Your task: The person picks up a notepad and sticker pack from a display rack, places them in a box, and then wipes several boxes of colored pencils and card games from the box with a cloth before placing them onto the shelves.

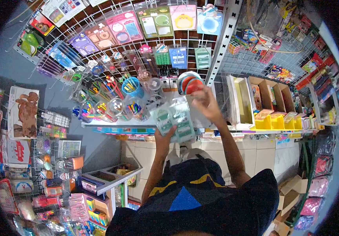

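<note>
Flat, glossy green packets [176, 121] were clasped in the curled left hand [164, 138], near the half-curled right hand [206, 104], its hold unclear.

I see a blue basket [138, 93] near pens [136, 110] in clear cups [115, 107]. To my right, yellow bins [273, 122] front cardboard boxes [280, 93].

A white shelf [102, 124] bears clear cups of colourful pens [106, 110] and a blue basket [132, 87] on its left, with a long pale box [239, 103], brown divided cartons [270, 94] and small yellow bins [273, 121] on its right
</note>
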Motion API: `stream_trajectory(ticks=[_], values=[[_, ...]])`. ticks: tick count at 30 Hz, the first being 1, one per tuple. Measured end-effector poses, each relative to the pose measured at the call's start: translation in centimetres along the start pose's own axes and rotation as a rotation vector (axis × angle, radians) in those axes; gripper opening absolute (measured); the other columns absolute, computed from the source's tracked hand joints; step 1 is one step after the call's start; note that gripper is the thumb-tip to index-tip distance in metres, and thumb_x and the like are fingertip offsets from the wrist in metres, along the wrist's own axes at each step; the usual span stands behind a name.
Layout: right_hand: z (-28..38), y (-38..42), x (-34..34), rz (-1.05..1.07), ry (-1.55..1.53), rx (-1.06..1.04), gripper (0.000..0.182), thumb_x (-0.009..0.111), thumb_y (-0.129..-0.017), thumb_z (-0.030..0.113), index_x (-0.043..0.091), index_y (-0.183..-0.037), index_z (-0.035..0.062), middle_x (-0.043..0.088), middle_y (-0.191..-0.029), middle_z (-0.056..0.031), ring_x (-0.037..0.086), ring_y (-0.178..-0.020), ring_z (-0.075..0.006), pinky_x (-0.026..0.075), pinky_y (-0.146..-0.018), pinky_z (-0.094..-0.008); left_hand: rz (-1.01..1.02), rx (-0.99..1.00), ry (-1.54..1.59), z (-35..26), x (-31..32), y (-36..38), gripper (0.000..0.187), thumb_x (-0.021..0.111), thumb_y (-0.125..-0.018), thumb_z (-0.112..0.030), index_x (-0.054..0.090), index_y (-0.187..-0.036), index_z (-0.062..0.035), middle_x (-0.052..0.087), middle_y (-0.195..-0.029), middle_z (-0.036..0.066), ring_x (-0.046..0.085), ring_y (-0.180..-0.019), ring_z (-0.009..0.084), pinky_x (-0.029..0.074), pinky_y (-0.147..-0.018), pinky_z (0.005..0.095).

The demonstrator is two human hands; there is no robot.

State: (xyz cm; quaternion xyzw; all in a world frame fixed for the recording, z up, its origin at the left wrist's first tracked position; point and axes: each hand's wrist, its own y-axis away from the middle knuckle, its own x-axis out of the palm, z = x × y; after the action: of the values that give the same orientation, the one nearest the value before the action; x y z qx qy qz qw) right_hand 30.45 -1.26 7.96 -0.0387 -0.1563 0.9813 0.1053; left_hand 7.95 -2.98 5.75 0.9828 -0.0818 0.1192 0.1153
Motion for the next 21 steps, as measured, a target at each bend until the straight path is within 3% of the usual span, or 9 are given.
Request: stream_trajectory(ticks=[4, 7, 8, 12, 15, 19, 21], values=[[1.8, 2.7, 1.9, 0.100, -0.266, 0.287, 0.076, 0.066, -0.084, 0.002, 0.018, -0.142, 0.0135, 0.060, -0.120, -0.0168, 0.059, -0.106, -0.0180, 0.050, -0.084, -0.0307, 0.104, 0.046, -0.098, -0.6, 1.5, -1.1, 0.036, 0.073, -0.082, -0.017, 0.057, -0.108, 0.0017, 0.066, -0.097, 0.008, 0.062, -0.087, 0.0151, 0.051, -0.078, 0.0306], [1.1, 1.3, 0.7, -0.129, -0.246, 0.086, 0.072, 0.063, -0.085, -0.001, 0.020, -0.141, 0.0121, 0.060, -0.118, -0.0174, 0.060, -0.104, -0.0189, 0.050, -0.083, -0.0292, 0.146, 0.020, -0.040, -0.2, 1.5, -1.8, 0.036, 0.072, -0.083, -0.015, 0.056, -0.110, 0.0022, 0.067, -0.100, 0.010, 0.063, -0.088, 0.0153, 0.051, -0.078, 0.0310], [1.1, 0.4, -0.3, -0.196, -0.189, 0.022, 0.068, 0.060, -0.086, -0.004, 0.021, -0.140, 0.0107, 0.061, -0.115, -0.0181, 0.061, -0.101, -0.0196, 0.051, -0.081, -0.0289, 0.177, 0.014, 0.038, -0.3, 1.3, -1.4, 0.037, 0.070, -0.083, -0.012, 0.055, -0.113, 0.0027, 0.066, -0.104, 0.015, 0.065, -0.089, 0.0179, 0.053, -0.078, 0.0315], [4.5, -2.6, -2.4, -0.329, -0.186, -0.120, 0.068, 0.061, -0.087, 0.000, 0.020, -0.140, 0.0103, 0.060, -0.112, -0.0206, 0.061, -0.098, -0.0180, 0.051, -0.079, -0.0285, 0.134, 0.012, 0.068, -0.3, 0.8, -0.5, 0.036, 0.066, -0.085, -0.009, 0.053, -0.116, 0.0029, 0.066, -0.103, 0.019, 0.067, -0.088, 0.0227, 0.056, -0.076, 0.0334], [5.8, -4.3, -3.0, -0.296, -0.131, -0.199, 0.068, 0.059, -0.087, 0.000, 0.018, -0.141, 0.0109, 0.060, -0.111, -0.0210, 0.061, -0.099, -0.0183, 0.050, -0.079, -0.0282, 0.134, 0.015, 0.110, -0.1, 0.6, 0.4, 0.034, 0.066, -0.086, -0.008, 0.053, -0.115, 0.0027, 0.067, -0.102, 0.018, 0.067, -0.087, 0.0219, 0.056, -0.076, 0.0337], [4.9, -5.6, -3.6, -0.349, 0.119, -0.245, 0.059, 0.060, -0.086, 0.000, 0.033, -0.138, 0.0093, 0.062, -0.109, -0.0169, 0.061, -0.095, -0.0167, 0.050, -0.079, -0.0272, 0.124, -0.033, 0.048, 0.5, -0.1, 0.9, 0.034, 0.066, -0.085, -0.008, 0.053, -0.115, 0.0015, 0.068, -0.101, 0.016, 0.067, -0.088, 0.0218, 0.056, -0.076, 0.0349], [5.5, -5.6, -3.3, -0.355, 0.083, -0.227, 0.056, 0.061, -0.086, 0.002, 0.038, -0.136, 0.0080, 0.060, -0.113, -0.0164, 0.060, -0.097, -0.0168, 0.049, -0.081, -0.0277, 0.133, -0.046, 0.057, 0.4, -0.1, 1.1, 0.036, 0.068, -0.083, -0.008, 0.052, -0.115, -0.0001, 0.068, -0.101, 0.015, 0.067, -0.090, 0.0220, 0.056, -0.076, 0.0361]])
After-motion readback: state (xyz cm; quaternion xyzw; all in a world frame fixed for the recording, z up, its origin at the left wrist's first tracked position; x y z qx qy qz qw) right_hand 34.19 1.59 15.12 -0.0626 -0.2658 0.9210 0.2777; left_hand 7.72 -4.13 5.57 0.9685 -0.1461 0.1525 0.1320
